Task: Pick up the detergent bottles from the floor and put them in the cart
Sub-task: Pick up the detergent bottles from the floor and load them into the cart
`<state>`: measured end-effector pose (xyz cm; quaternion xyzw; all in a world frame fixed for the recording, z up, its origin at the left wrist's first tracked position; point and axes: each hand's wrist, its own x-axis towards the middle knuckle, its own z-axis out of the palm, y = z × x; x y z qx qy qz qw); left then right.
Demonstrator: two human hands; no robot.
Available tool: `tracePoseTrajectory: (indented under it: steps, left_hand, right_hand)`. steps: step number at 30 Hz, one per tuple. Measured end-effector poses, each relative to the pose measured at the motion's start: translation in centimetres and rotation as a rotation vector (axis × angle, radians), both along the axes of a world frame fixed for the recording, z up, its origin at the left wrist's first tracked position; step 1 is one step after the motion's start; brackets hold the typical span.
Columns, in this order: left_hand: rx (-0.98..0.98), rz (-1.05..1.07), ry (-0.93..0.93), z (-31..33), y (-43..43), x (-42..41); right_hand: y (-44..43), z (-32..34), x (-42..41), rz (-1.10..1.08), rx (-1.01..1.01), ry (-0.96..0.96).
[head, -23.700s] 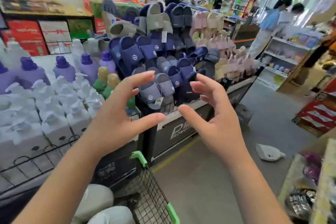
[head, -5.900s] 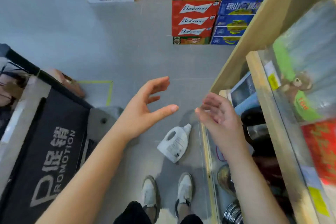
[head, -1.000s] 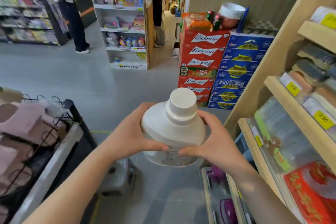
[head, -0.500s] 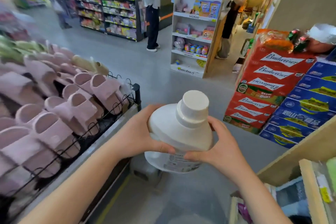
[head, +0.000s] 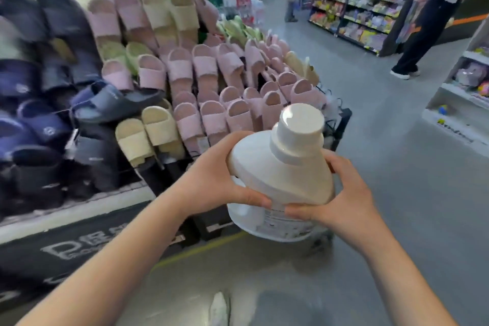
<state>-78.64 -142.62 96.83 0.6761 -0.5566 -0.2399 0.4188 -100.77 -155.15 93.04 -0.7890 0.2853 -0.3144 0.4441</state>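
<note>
- The view has swung left since half a second ago: pink foam slippers (head: 211, 103) on the display rack now fill the upper left of the frame.
- Left hand (head: 211, 180) and right hand (head: 346, 201) both grip the white plastic detergent bottle (head: 283, 167) (cap up), fingers curled round it, at centre frame.

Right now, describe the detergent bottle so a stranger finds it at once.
Start at the big slipper display on the left. Before its right end, the left hand and right hand grip the detergent bottle between them. Unlike the coloured slippers, it is a white jug with a wide round cap.
</note>
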Motion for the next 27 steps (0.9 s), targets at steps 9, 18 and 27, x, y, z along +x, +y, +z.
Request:
tracePoseTrajectory:
  steps: [9, 18, 27]
  left_hand:
    - [0.014, 0.388, 0.030, -1.1, 16.7, 5.1]
    - [0.018, 0.684, 0.073, -2.8, 34.8, 12.0]
    - [0.006, 0.877, 0.069, -3.4, 52.4, 18.9]
  right_hand:
    - [9.2, -1.4, 11.1, 0.373, 0.006, 0.015]
    - [24.0, -2.1, 23.3, 0.621, 0.029, 0.062]
    - [39.9, -2.8, 34.8, 0.818, 0.030, 0.030]
